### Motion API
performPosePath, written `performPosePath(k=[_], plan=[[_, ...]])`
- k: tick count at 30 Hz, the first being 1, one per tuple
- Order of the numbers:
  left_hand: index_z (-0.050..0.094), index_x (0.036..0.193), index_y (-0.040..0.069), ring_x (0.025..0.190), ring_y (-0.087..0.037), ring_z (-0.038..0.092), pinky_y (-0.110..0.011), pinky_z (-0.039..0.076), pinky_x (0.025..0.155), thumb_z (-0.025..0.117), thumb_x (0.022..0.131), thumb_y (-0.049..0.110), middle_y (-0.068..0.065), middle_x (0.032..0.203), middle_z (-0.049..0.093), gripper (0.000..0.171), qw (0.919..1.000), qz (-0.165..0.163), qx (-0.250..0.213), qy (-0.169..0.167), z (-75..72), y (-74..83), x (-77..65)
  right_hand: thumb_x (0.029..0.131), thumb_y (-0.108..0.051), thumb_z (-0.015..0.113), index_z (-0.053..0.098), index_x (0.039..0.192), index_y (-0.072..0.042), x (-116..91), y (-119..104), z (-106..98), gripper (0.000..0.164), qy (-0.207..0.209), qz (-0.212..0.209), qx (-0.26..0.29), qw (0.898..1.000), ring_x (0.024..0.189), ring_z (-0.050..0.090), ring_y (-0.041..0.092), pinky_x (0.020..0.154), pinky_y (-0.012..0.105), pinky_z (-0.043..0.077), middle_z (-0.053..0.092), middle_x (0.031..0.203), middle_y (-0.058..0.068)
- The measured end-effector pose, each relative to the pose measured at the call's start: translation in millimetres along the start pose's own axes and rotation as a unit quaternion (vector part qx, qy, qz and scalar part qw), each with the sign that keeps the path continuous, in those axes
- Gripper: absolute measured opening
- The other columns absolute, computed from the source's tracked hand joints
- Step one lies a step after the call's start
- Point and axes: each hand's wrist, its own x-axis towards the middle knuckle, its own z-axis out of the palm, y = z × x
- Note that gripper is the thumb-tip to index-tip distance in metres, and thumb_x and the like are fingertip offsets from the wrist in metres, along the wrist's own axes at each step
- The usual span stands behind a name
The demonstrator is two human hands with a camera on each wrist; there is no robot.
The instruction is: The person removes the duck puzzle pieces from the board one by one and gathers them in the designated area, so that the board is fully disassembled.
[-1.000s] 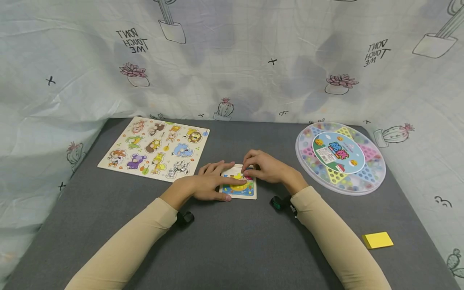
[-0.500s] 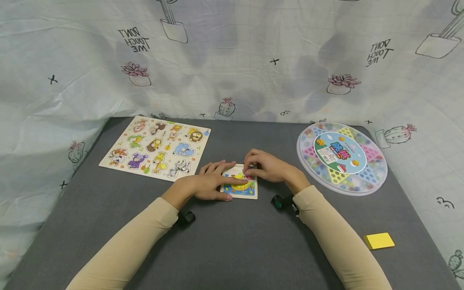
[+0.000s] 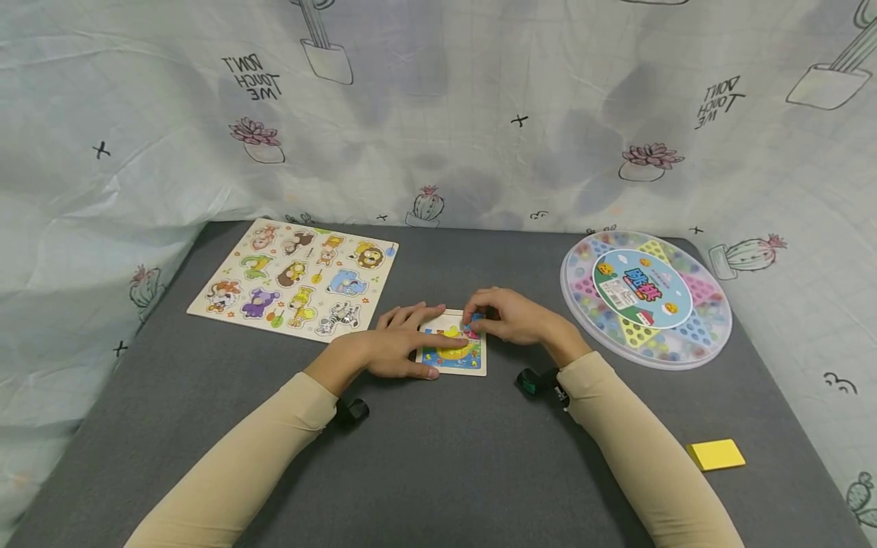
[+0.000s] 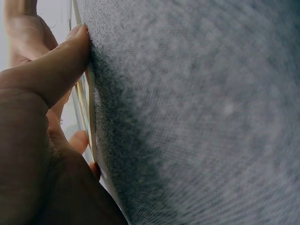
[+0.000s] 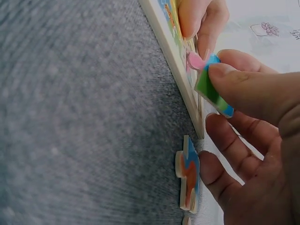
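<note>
Puzzle piece (image 5: 209, 89) is pinched by the curled right hand (image 3: 510, 318).

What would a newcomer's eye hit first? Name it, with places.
Probably the round pastel Chinese checkers set, lying at the right of the head view. Opposite it, at the left, lies the large animal puzzle board. Between them, the left hand rests on a small jigsaw board, and the right hand pinches a green, blue and pink jigsaw piece close to it.

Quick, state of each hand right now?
Left hand: open, resting on the puzzle board.
Right hand: closed, pinching a puzzle piece.
</note>
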Motion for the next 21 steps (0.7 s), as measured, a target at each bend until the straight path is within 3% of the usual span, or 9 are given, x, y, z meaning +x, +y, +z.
performPosePath(k=[4,16,21], plan=[[0.029,0.154,0.062,0.159,-0.035,-0.005,-0.069,0.006,0.119,0.058,0.100,0.058,0.005,0.174,-0.004,0.061,1.0000,0.000,0.006,0.000,0.4,-0.5,0.7,0.103,-0.010,0.064,0.072,0.112,-0.011,-1.5,0.2,-0.6,0.013,0.014,-0.002,0.009,1.000,0.083,0.055,0.018,0.077,0.038,0.049,0.065,0.108,0.001],[0.027,0.155,0.061,0.159,-0.036,-0.004,-0.069,0.006,0.119,0.056,0.100,0.059,0.004,0.174,-0.004,0.062,0.9999,0.003,0.011,0.000,0.6,-0.8,-0.8,0.103,-0.008,0.063,0.069,0.123,-0.007,-6.1,-3.4,-3.5,0.021,0.041,-0.017,0.041,0.998,0.087,0.064,0.018,0.077,0.037,0.052,0.069,0.113,0.006],[0.026,0.154,0.062,0.159,-0.036,-0.004,-0.069,0.006,0.119,0.056,0.100,0.060,0.004,0.174,-0.004,0.062,1.0000,0.002,0.009,-0.002,0.3,-0.8,-1.0,0.103,-0.011,0.063,0.069,0.124,-0.008,-8.8,-3.0,-4.6,0.021,0.045,-0.010,0.043,0.998,0.071,0.060,0.018,0.066,0.035,0.052,0.070,0.106,0.005]])
